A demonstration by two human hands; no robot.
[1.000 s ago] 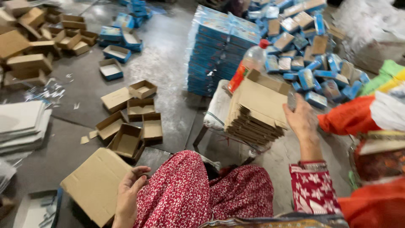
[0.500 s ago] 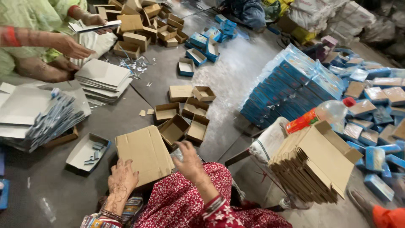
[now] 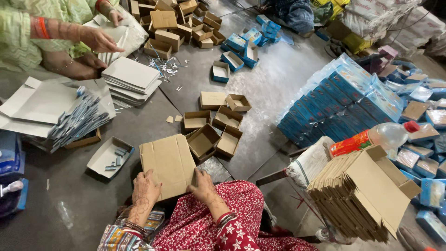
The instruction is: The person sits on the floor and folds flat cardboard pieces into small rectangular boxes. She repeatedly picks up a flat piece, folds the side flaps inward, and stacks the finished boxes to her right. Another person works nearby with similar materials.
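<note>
Brown cardboard blank (image 3: 168, 163) held between left hand (image 3: 145, 187) and right hand (image 3: 204, 183).

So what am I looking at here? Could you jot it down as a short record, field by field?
Setting: grey floor, people seated at work
Left hand: grips the near left edge of a flat cardboard blank
Right hand: grips its near right edge
Ahead: open brown trays
Right: stack of flat blanks, plastic bottle, wrapped blue boxes
Left: grey card sheets, a co-worker's hand
</note>
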